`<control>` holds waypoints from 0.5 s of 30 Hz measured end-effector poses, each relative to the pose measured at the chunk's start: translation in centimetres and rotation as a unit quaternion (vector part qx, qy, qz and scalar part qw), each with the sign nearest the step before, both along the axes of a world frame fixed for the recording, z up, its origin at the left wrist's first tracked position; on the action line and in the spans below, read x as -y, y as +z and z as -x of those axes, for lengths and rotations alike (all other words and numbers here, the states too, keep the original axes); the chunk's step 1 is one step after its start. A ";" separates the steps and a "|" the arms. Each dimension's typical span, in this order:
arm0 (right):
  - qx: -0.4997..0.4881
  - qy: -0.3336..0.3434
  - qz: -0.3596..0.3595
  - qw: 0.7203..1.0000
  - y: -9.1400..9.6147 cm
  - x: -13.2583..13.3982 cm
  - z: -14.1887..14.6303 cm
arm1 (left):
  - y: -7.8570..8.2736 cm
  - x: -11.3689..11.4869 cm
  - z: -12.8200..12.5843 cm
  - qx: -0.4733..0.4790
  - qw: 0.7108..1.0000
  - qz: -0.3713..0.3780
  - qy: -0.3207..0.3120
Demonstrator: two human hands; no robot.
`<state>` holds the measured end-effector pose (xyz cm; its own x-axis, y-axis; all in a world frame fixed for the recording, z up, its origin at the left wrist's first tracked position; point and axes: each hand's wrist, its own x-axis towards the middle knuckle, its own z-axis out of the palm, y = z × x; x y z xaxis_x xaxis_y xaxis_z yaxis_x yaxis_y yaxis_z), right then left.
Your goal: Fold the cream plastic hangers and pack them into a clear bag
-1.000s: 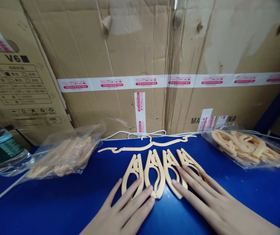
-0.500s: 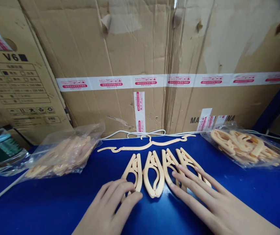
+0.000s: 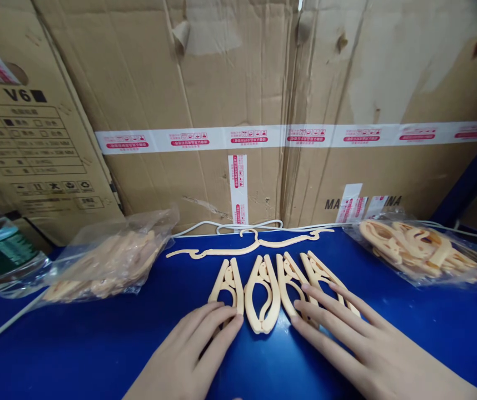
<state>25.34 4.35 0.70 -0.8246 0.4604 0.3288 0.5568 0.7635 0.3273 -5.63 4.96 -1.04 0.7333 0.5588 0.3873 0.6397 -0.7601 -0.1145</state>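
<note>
Beige folding hangers lie folded in a row on the blue table. My left hand (image 3: 197, 344) is closed over the lower end of the leftmost folded hanger (image 3: 239, 289), thumb at its right side; that end is hidden. Right of it lies another folded hanger (image 3: 276, 305), untouched, its narrow end pointing away. My right hand (image 3: 359, 339) rests with fingers spread over the two rightmost hangers, a folded hanger (image 3: 282, 283) and an outer folded hanger (image 3: 308, 266), partly covering both. Behind the row lies an unfolded hanger (image 3: 232, 252) with its hook toward the back.
Clear bags of beige hangers lie on both sides, a left bag (image 3: 109, 261) and a right bag (image 3: 422, 247). A water bottle (image 3: 5, 255) stands at far left. A white cable (image 3: 205, 224) runs along the back, before large cardboard boxes (image 3: 222, 83).
My left hand has shifted the leftmost folded hanger slightly away and to the right, turning it a little. Its thumb now touches the hanger's side. My right hand stays nearly still.
</note>
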 end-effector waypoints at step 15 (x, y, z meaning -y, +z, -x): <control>-0.028 -0.026 0.061 0.997 -0.3 0.2 -0.1 | -0.1 0.1 -0.9 -0.049 0.997 0.002 -0.053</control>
<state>25.43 4.17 0.44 -0.7800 0.5422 0.3125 0.6120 0.7652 0.1998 -4.71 4.83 -1.17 0.8228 0.4771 0.3089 0.5414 -0.8233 -0.1705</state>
